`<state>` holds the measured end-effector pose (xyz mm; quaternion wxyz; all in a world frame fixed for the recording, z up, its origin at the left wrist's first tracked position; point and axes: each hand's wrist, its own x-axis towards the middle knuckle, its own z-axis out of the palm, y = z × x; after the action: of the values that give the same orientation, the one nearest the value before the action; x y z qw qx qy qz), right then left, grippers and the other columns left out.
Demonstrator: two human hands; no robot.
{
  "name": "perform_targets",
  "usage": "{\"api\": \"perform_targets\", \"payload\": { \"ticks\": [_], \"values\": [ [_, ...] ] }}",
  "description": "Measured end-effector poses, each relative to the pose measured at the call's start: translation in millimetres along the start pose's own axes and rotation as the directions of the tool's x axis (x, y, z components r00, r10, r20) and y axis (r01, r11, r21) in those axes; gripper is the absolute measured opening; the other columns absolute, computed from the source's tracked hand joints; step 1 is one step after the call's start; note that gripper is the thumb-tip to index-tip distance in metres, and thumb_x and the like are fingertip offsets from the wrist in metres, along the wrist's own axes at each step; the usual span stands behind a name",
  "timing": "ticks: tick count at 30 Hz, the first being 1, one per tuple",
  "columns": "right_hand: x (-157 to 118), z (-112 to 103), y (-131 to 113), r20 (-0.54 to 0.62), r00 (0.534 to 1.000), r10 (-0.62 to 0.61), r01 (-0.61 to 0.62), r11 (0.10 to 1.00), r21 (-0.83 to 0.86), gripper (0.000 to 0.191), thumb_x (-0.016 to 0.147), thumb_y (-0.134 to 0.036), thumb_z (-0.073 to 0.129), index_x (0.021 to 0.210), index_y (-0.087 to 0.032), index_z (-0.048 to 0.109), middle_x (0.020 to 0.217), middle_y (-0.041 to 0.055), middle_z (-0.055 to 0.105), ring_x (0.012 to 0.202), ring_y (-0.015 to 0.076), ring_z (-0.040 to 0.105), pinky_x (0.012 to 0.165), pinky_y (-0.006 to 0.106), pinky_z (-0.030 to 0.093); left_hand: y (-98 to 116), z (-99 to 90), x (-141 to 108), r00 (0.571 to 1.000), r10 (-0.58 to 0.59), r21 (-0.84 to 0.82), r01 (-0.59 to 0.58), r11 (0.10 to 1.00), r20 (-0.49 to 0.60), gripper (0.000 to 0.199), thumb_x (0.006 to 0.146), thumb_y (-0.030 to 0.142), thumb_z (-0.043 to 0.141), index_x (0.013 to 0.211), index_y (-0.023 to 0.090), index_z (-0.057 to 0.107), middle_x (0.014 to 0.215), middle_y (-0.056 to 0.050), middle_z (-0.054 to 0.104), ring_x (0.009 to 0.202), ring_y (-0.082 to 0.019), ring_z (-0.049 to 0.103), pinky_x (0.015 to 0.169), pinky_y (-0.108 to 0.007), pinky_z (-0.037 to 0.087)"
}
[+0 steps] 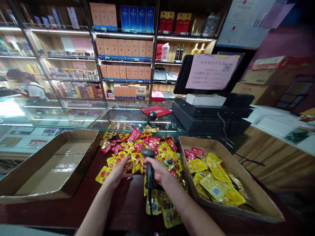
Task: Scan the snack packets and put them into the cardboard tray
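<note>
Our right hand [156,168] closes round the scanner [149,167], which hides some packets [154,143]; our left hand [120,172] is loosely open, contact unclear. Left tray [49,170] and right tray [261,201] flank the pile.

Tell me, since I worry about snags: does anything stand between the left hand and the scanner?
Yes. A yellow packet shows in the gap between the left hand and the scanner, which the right hand holds. Whether the left fingertips touch that packet is hard to tell.
</note>
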<state>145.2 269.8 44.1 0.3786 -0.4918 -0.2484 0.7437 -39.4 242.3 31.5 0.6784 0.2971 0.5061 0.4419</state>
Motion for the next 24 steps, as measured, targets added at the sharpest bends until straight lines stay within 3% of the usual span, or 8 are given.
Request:
{"api": "perform_targets", "payload": {
  "ticks": [2,5,8,11,14,18,21,24],
  "values": [
    [1,-2,-2,0.026,0.998,0.051,-0.053,0.995,0.081,0.007,0.064,-0.009,0.056,0.066,-0.014,0.052,0.052,-0.0007,0.055,0.047,0.0100,0.056,0.056,0.023,0.049,0,-1.9,2,1.000,0.008,-0.005,-0.008,1.000,-0.014,0.057,0.077,0.054,0.056,0.122,0.019,0.052,0.135,-0.017,0.043,0.119,-0.032,0.046,0.075,-0.039,0.053],
    [-1,-4,-4,0.153,0.986,0.072,-0.101,0.977,0.189,0.009,0.064,-0.009,0.054,0.072,-0.013,0.054,0.069,0.0058,0.064,0.069,0.0151,0.066,0.071,0.027,0.051,2,-5.3,3,1.000,0.027,-0.025,-0.027,0.999,0.005,0.053,0.075,0.051,0.060,0.117,0.020,0.055,0.130,-0.016,0.048,0.110,-0.030,0.054,0.075,-0.038,0.053],
    [-5,1,-4,0.290,0.955,0.061,-0.127,0.968,0.218,0.013,0.061,-0.008,0.053,0.074,-0.012,0.055,0.081,0.0100,0.068,0.083,0.0185,0.067,0.080,0.029,0.050,3,-3.8,3,0.995,0.084,0.018,-0.085,0.996,0.053,0.043,0.071,0.045,0.067,0.103,0.016,0.061,0.115,-0.014,0.058,0.098,-0.024,0.060,0.074,-0.034,0.054],
    [-10,10,-3,0.340,0.940,0.020,-0.101,0.970,0.221,0.015,0.059,-0.008,0.056,0.073,-0.012,0.056,0.088,0.0112,0.069,0.092,0.0203,0.065,0.085,0.031,0.048,4,1.0,4,0.986,0.158,0.100,-0.162,0.982,0.048,0.037,0.065,0.038,0.074,0.091,0.015,0.062,0.101,-0.010,0.064,0.090,-0.021,0.062,0.070,-0.029,0.054],
    [-17,16,-2,0.305,0.950,-0.073,0.009,0.979,0.205,0.019,0.056,-0.009,0.060,0.074,-0.013,0.057,0.093,0.0111,0.069,0.096,0.0217,0.064,0.087,0.033,0.048,5,2.5,9,0.981,0.180,0.084,-0.185,0.979,0.066,0.037,0.062,0.033,0.077,0.089,0.015,0.061,0.095,-0.008,0.066,0.084,-0.019,0.064,0.067,-0.026,0.054],
    [-30,16,-3,0.178,0.964,-0.198,0.178,0.976,0.126,0.028,0.055,-0.010,0.064,0.082,-0.014,0.061,0.095,0.0091,0.068,0.093,0.0206,0.064,0.078,0.028,0.051,14,-0.5,23,0.971,0.141,-0.019,-0.140,0.990,0.194,0.033,0.066,0.023,0.075,0.095,0.015,0.061,0.095,-0.009,0.067,0.083,-0.019,0.066,0.068,-0.027,0.054],
    [-41,12,-4,0.107,0.960,-0.260,0.258,0.965,0.039,0.027,0.055,-0.013,0.064,0.082,-0.014,0.062,0.088,0.0065,0.068,0.085,0.0179,0.065,0.069,0.024,0.051,32,0.6,39,0.974,0.101,-0.061,-0.091,0.994,0.200,0.029,0.067,0.013,0.071,0.094,0.014,0.061,0.093,-0.009,0.067,0.081,-0.018,0.066,0.067,-0.025,0.054],
    [-50,10,-5,0.100,0.949,-0.298,0.303,0.952,-0.050,0.019,0.057,-0.018,0.064,0.075,-0.013,0.060,0.076,0.0040,0.065,0.070,0.0161,0.065,0.059,0.024,0.051,56,7.4,59,0.978,0.057,-0.033,-0.051,0.998,0.199,0.023,0.069,0.011,0.070,0.089,0.013,0.059,0.087,-0.008,0.067,0.073,-0.016,0.066,0.057,-0.023,0.054]
  ]
}}
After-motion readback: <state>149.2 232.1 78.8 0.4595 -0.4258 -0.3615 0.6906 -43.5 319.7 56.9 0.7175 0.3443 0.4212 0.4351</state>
